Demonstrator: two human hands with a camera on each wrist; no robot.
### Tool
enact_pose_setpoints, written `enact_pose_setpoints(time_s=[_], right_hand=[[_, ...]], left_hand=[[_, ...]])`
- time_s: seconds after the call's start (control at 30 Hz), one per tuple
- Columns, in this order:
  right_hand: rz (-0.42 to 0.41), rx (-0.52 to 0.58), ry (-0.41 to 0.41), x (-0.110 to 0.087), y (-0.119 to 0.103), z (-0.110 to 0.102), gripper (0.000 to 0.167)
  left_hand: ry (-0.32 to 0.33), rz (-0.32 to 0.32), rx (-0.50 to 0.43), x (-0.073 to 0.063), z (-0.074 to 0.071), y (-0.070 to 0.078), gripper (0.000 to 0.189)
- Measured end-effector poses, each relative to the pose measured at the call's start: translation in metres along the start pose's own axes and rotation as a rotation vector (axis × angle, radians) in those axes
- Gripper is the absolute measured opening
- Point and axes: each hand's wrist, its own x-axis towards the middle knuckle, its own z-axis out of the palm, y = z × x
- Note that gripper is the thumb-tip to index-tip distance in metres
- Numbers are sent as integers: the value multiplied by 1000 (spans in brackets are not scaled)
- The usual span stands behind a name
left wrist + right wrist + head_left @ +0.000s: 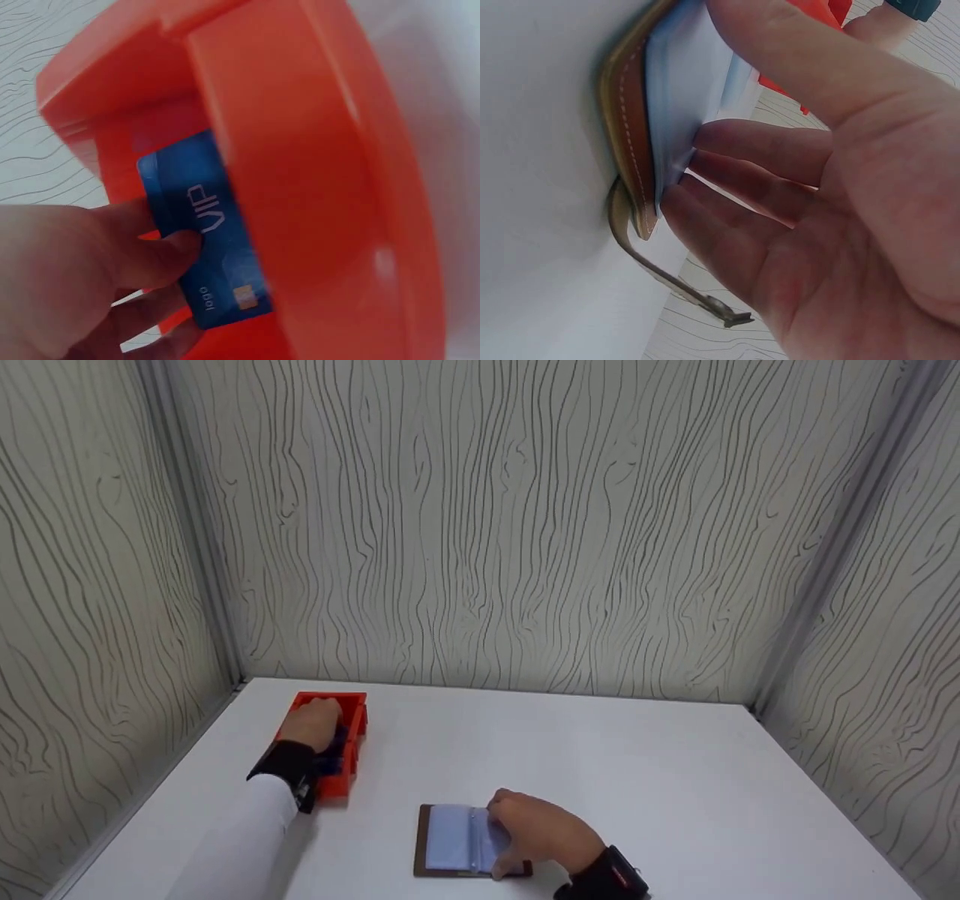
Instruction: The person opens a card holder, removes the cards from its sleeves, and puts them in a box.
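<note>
My left hand (pixel 310 723) reaches into a red plastic bin (pixel 358 709) at the left of the table. In the left wrist view its thumb lies on the face of a blue VIP card (pixel 217 259), with the fingers behind, pinching it. The card's far side is hidden by the bin wall. A brown card holder (pixel 422 840) lies spread out near the front, showing clear plastic sleeves (pixel 448 838). My right hand (pixel 547 832) rests over its right half, fingertips touching the sleeves. A strap with a metal snap (pixel 720 306) sticks out from the holder in the right wrist view.
The white table (pixel 600 757) is bordered by wood-grain patterned panels (pixel 480 525) at the back and both sides. Inside the bin, more dark blue items (pixel 330 763) show beside the left hand.
</note>
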Motion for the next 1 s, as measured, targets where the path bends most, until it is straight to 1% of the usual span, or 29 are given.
enact_pose_setpoints(time_s=[0.1, 0.23, 0.3, 0.37, 0.43, 0.5, 0.57, 0.67, 0.73, 0.8, 0.87, 1.0], right_hand=[[10, -2, -3, 1, 1, 1, 52], [31, 16, -12, 2, 1, 1, 51], [37, 18, -16, 2, 2, 1, 51], [34, 17, -16, 1, 1, 1, 51], [25, 15, -13, -1, 1, 1, 50], [12, 14, -8, -3, 1, 1, 48], [1, 17, -2, -4, 1, -1, 47], [13, 22, -6, -5, 1, -2, 49], [24, 21, -11, -4, 1, -2, 50], [35, 16, -18, -3, 1, -2, 52], [46, 10, -23, -2, 1, -1, 53], [79, 15, -51, 1, -2, 1, 57]], left_hand=[[41, 15, 28, 0, 5, 0, 15], [111, 47, 49, 1, 10, 0, 10], [148, 58, 45, 1, 12, 1, 14], [188, 66, 36, 0, 12, 5, 22], [225, 61, 12, -1, 11, 10, 29], [263, 43, -30, -4, 6, 19, 32], [284, 12, -92, -6, -1, 29, 39], [285, -28, -185, -10, -14, 48, 51], [271, -37, -213, -12, -18, 60, 58], [271, -24, -223, -15, -17, 72, 63], [272, -4, -221, -17, -13, 83, 66], [248, 30, -210, -22, 4, 102, 72]])
